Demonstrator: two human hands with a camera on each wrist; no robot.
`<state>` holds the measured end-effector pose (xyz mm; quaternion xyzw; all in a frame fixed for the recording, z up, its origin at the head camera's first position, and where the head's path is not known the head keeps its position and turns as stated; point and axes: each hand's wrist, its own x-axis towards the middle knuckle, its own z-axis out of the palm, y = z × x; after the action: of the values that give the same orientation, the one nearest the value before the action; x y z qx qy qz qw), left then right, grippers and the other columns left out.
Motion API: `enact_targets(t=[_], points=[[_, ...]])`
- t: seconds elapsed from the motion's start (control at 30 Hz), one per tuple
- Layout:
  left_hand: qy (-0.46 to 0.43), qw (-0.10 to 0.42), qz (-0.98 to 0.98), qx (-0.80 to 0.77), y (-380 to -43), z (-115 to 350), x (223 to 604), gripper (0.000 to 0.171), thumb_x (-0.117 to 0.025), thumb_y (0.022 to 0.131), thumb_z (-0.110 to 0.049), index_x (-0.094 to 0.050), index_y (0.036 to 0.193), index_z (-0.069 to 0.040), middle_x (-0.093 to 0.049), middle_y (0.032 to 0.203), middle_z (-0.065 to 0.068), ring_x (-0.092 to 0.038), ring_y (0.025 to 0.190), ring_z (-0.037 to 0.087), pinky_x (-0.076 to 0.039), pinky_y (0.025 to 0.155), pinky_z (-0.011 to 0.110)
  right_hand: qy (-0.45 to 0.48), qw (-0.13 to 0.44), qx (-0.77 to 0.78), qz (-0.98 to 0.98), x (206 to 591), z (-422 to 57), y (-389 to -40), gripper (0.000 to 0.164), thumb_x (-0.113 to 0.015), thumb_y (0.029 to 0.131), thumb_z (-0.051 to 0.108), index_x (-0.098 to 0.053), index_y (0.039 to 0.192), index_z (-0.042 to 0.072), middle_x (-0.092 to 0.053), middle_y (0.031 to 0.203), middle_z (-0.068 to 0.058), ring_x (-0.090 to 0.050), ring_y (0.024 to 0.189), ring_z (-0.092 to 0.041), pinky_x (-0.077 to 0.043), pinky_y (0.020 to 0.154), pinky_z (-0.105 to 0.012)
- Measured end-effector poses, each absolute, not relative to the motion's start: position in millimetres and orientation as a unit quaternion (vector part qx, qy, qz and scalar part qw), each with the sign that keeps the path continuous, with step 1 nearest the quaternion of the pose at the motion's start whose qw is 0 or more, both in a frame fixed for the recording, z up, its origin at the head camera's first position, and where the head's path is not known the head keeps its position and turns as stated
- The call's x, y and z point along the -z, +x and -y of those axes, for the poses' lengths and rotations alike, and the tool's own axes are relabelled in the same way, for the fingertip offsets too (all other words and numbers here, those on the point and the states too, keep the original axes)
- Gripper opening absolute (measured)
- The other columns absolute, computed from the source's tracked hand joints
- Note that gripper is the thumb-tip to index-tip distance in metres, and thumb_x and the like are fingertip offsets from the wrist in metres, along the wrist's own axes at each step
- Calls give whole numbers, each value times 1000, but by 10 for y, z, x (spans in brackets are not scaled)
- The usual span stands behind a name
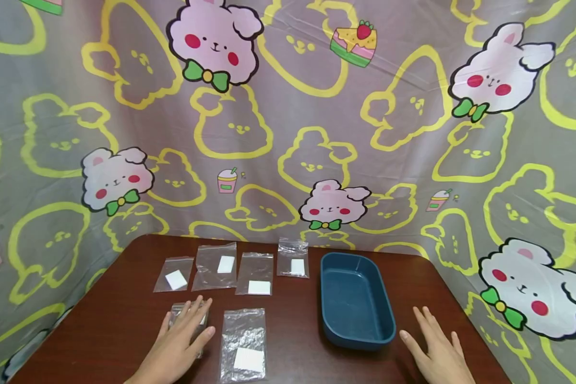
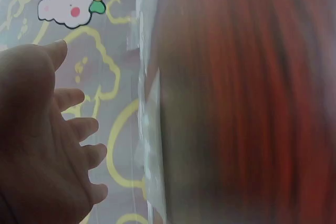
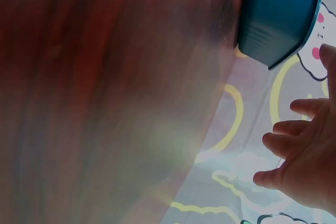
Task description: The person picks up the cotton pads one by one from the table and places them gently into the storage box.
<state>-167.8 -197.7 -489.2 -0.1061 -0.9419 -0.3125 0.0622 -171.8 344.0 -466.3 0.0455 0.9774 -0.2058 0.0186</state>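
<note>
My left hand [image 1: 180, 341], fingers straight and spread, is over a small clear zip bag [image 1: 176, 308] on the brown table and hides most of it. Right beside it lies a larger clear zip bag [image 1: 244, 333] with a white rectangular piece [image 1: 248, 360] inside. In the left wrist view the palm [image 2: 37, 145] faces the table with nothing in the fingers. My right hand [image 1: 437, 352], also spread and holding nothing, is just right of a blue plastic tub [image 1: 360, 343]. The right wrist view shows that tub [image 3: 281, 14] beyond the fingertips.
Several clear zip bags, each with a white piece, lie in a row at the back left, from one bag [image 1: 165, 280] to another [image 1: 293, 250]. A cloth [image 1: 278, 117] with cartoon rabbits hangs around the table [image 1: 297, 330] at the back and sides.
</note>
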Motion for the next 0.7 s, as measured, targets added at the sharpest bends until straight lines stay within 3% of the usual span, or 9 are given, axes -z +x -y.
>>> enact_targets(t=[0.43,0.7], points=[[-139,-47,899,412,-1660,1584,4807,69,-50,103,-49,-32,158,-13,-27,162,18,-22,147,46,1,108,76,16,-3,230,-973,4683,-3254,-1749,96,-47,97,68,-23,156,-4,-18,158,-36,-23,141,-56,-3,103,-81],[-167,-44,885,433,-1703,1379,4909,70,-58,100,-46,-36,156,-10,-28,161,20,-22,146,49,-5,109,76,2,7,252,-968,4675,-3135,-1789,95,-48,97,67,-21,158,-1,-15,161,-31,-20,144,-53,-1,106,-79]])
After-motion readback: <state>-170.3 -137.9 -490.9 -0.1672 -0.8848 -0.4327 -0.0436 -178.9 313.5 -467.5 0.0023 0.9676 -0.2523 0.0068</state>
